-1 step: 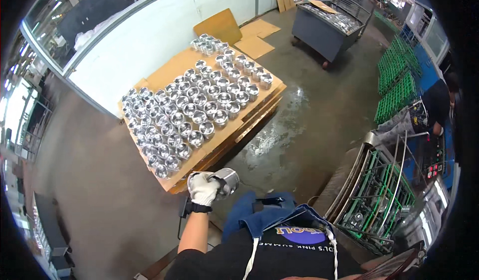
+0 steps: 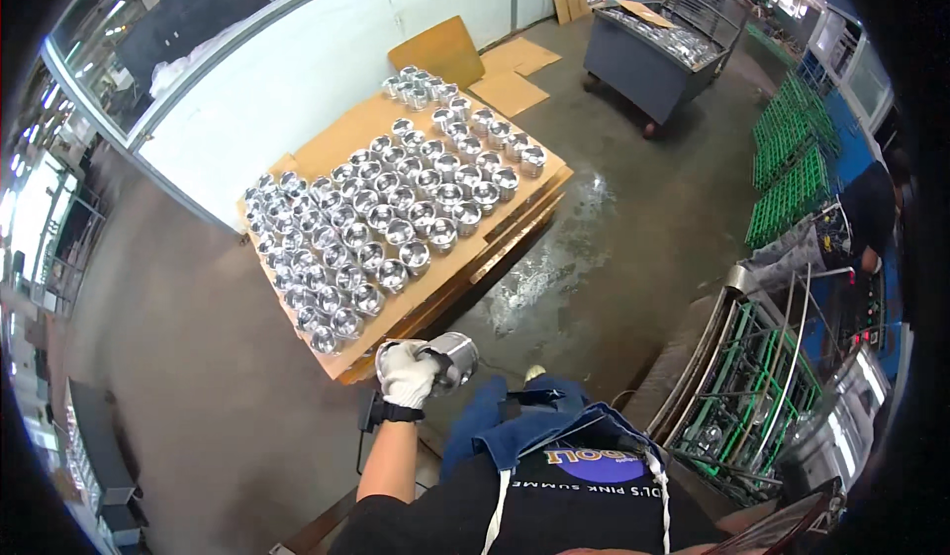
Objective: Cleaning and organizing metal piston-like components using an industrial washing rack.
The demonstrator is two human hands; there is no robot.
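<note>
My left hand (image 2: 406, 375), in a white glove with a black band at the wrist, is closed around shiny metal pistons near the front corner of the loaded pallet. One piston (image 2: 457, 359) sticks out to the right of the fingers, and the rim of another piston (image 2: 383, 355) shows on the left side. Many similar silver pistons (image 2: 400, 231) stand in rows on a cardboard sheet (image 2: 341, 138) over the pallet stack (image 2: 515, 236), just ahead of this hand. My right hand is out of sight; only a bit of that arm shows at the lower right.
Green wire racks (image 2: 737, 387) lie in a metal-edged holder at my right, beside a co-worker (image 2: 871, 214) at a blue machine. Farther back stands a grey wheeled bin (image 2: 638, 65) full of metal parts. Cardboard sheets (image 2: 508, 92) lie on the wet floor by the white wall (image 2: 287, 75).
The whole view has shifted slightly, so the pallet sits a little farther right. A pale shoe tip now shows below me. My left hand keeps its hold on the pistons.
</note>
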